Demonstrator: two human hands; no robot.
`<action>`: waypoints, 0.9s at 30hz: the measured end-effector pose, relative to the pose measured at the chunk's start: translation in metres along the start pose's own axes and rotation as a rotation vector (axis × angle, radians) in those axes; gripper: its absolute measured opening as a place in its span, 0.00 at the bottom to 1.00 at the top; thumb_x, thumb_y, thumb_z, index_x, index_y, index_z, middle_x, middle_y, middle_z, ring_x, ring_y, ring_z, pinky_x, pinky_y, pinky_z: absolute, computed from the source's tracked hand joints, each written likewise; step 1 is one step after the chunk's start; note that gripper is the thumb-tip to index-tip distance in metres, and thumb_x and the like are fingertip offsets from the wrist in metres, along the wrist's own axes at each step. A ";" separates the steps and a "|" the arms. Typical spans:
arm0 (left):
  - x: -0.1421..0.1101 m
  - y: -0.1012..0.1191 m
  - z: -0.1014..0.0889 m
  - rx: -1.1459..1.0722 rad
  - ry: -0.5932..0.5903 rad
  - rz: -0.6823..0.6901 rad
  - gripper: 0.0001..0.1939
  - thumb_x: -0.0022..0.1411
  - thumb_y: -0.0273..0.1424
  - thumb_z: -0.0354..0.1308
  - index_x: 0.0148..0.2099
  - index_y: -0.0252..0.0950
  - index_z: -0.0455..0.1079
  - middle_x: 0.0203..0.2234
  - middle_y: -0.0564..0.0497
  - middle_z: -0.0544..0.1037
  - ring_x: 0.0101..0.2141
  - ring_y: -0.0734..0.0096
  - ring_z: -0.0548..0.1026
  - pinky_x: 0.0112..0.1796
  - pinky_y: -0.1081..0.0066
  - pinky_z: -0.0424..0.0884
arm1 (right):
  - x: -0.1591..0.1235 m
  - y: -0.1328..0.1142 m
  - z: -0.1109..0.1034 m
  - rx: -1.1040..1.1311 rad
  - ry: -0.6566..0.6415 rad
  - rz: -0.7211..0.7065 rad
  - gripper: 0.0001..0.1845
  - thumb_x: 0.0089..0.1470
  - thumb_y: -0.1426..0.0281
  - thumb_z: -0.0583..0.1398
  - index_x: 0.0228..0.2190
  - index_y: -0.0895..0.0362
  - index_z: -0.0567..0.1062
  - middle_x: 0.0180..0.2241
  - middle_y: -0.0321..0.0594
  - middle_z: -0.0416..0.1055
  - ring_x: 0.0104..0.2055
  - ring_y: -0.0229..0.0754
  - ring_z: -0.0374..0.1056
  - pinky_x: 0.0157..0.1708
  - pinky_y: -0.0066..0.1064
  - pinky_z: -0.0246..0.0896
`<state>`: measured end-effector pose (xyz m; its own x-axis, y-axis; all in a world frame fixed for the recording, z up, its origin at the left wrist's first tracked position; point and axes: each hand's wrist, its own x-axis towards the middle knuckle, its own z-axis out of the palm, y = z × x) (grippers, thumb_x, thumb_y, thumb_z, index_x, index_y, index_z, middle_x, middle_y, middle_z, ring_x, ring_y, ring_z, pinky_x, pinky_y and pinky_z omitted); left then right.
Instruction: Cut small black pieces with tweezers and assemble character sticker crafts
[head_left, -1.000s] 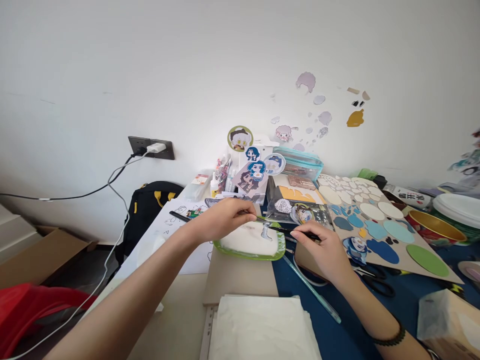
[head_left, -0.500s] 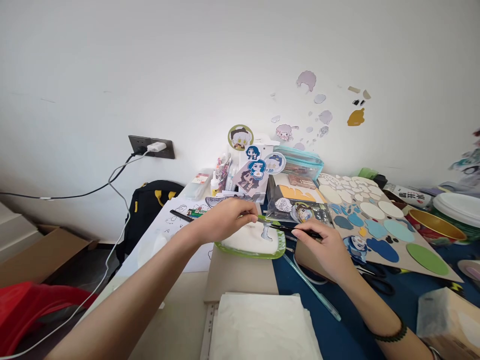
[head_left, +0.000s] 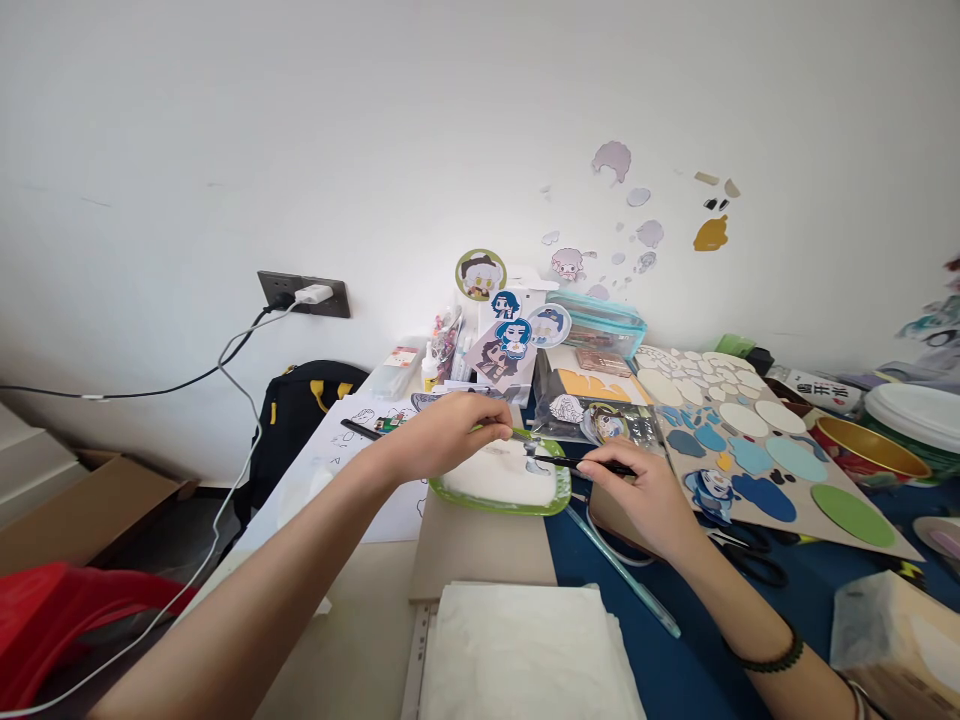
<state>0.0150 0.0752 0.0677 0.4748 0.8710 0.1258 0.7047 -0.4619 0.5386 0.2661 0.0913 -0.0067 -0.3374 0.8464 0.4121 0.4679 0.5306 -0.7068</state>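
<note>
My left hand (head_left: 446, 433) hovers over the far left of a green-rimmed white plate (head_left: 501, 503), fingers pinched on a thin green-tipped tool that points right. My right hand (head_left: 637, 495) rests at the plate's right side, fingers closed on a slim black brush (head_left: 577, 464) whose tip reaches a small grey cut-out piece (head_left: 534, 460) above the plate. The two tools meet at that piece.
A cardboard sheet (head_left: 757, 450) with blue, white and green paint blobs lies right of the plate. Scissors (head_left: 750, 560), a light blue pen (head_left: 622, 575), folded white paper (head_left: 517, 650), sticker cut-outs (head_left: 510, 335), bowls (head_left: 870, 455) and a tissue box (head_left: 892, 640) crowd the table. A black backpack (head_left: 300, 415) stands at left.
Both hands stay at the plate; the left hand's tool tip has shifted slightly and the grey piece sits a little higher. The view has barely moved.
</note>
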 end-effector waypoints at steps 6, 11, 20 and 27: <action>0.001 -0.002 0.001 -0.030 -0.015 -0.030 0.16 0.63 0.40 0.43 0.33 0.37 0.67 0.28 0.51 0.72 0.29 0.70 0.66 0.29 0.73 0.59 | 0.000 -0.004 -0.001 0.001 0.043 -0.003 0.12 0.53 0.61 0.58 0.24 0.54 0.75 0.26 0.38 0.71 0.30 0.42 0.65 0.34 0.33 0.60; 0.001 -0.005 0.002 -0.057 -0.026 -0.033 0.15 0.63 0.39 0.44 0.34 0.37 0.67 0.28 0.53 0.72 0.29 0.71 0.66 0.30 0.73 0.59 | 0.000 -0.005 -0.002 0.014 0.077 0.016 0.11 0.52 0.62 0.59 0.24 0.54 0.75 0.27 0.38 0.72 0.32 0.43 0.66 0.33 0.33 0.59; 0.002 -0.001 0.003 0.004 0.007 0.005 0.12 0.63 0.33 0.45 0.31 0.37 0.67 0.27 0.54 0.72 0.29 0.72 0.66 0.30 0.73 0.58 | -0.001 -0.005 -0.001 0.048 0.071 0.013 0.10 0.52 0.63 0.59 0.24 0.54 0.75 0.27 0.38 0.71 0.32 0.42 0.65 0.35 0.33 0.58; 0.001 0.000 0.001 0.047 0.003 0.007 0.12 0.63 0.33 0.44 0.32 0.37 0.67 0.29 0.53 0.73 0.30 0.71 0.67 0.30 0.73 0.58 | 0.000 0.000 0.000 0.014 0.003 -0.010 0.10 0.53 0.62 0.59 0.25 0.54 0.75 0.26 0.37 0.71 0.31 0.42 0.64 0.34 0.33 0.57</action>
<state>0.0157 0.0757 0.0666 0.4784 0.8681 0.1326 0.7251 -0.4757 0.4979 0.2668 0.0912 -0.0068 -0.3396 0.8411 0.4209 0.4529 0.5384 -0.7106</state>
